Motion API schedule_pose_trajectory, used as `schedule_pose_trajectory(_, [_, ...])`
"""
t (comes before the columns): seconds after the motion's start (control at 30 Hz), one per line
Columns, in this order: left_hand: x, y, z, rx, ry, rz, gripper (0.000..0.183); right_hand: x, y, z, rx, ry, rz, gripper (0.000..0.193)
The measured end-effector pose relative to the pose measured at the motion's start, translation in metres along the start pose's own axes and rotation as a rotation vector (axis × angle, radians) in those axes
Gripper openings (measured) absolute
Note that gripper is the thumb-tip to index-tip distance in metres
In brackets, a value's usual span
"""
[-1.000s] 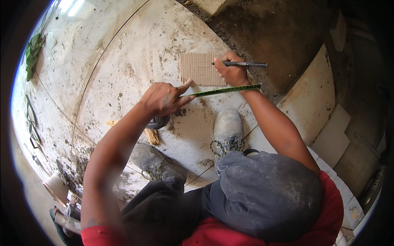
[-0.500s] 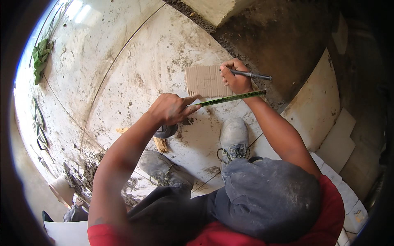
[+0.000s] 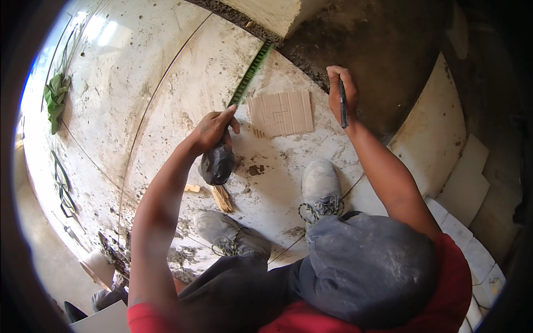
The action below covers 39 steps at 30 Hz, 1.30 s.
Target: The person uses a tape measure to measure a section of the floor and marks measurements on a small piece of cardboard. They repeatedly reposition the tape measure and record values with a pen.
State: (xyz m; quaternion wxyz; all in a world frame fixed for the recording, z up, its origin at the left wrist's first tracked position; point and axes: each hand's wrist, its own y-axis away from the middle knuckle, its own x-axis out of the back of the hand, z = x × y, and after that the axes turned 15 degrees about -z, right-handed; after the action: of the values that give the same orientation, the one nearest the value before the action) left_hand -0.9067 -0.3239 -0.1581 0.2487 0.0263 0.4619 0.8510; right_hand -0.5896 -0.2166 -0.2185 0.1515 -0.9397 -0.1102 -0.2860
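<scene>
My left hand (image 3: 214,130) pinches the green blade of a tape measure (image 3: 252,75), whose far end reaches the tile edge. Below that hand hangs a dark rounded body (image 3: 216,165), which looks like the tape's case. Between my hands a piece of corrugated cardboard (image 3: 294,114) with pen-drawn lines lies flat on the dirty white tiles (image 3: 183,91). My right hand (image 3: 340,91) is closed around a dark pen (image 3: 342,105), held upright in the picture, to the right of the cardboard and over the tiles' edge.
A wood scrap (image 3: 222,198) lies near my left shoe (image 3: 225,230); my right shoe (image 3: 321,183) stands below the cardboard. Beyond the tile edge is a dark, lower floor patch (image 3: 377,44). A loose slab (image 3: 436,122) sits at right, a green cloth (image 3: 55,97) far left.
The tape blade has swung from lying across below the cardboard to pointing away at its upper left. My right hand has moved up and right, off the cardboard, its pen turned upright.
</scene>
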Motion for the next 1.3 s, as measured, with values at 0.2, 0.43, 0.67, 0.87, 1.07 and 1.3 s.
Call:
schedule_pose_trajectory(0.2, [0.013,-0.020,0.014,-0.026,0.010,-0.063,0.061,-0.006,0.001,0.013,0.063,0.214,-0.019,0.019])
schedule_pose_trajectory(0.43, [0.038,-0.020,0.018,0.064,-0.094,-0.097,0.067,-0.010,0.002,0.017,0.073,0.248,-0.084,0.020])
schedule_pose_trajectory(0.67, [0.045,-0.021,0.023,0.116,-0.102,-0.170,0.069,-0.007,0.001,0.012,0.062,0.247,-0.097,0.019])
schedule_pose_trajectory(0.87, [0.044,-0.022,0.030,0.181,-0.061,-0.188,0.072,-0.008,0.002,0.013,0.040,0.230,-0.115,0.016])
schedule_pose_trajectory(1.07, [0.044,-0.025,0.027,0.192,-0.004,-0.194,0.077,-0.011,-0.008,-0.004,-0.171,-0.023,-0.134,0.017])
schedule_pose_trajectory(1.3, [0.037,-0.030,0.027,0.217,-0.059,-0.112,0.081,-0.070,-0.067,-0.019,-0.386,-0.479,-0.008,0.029])
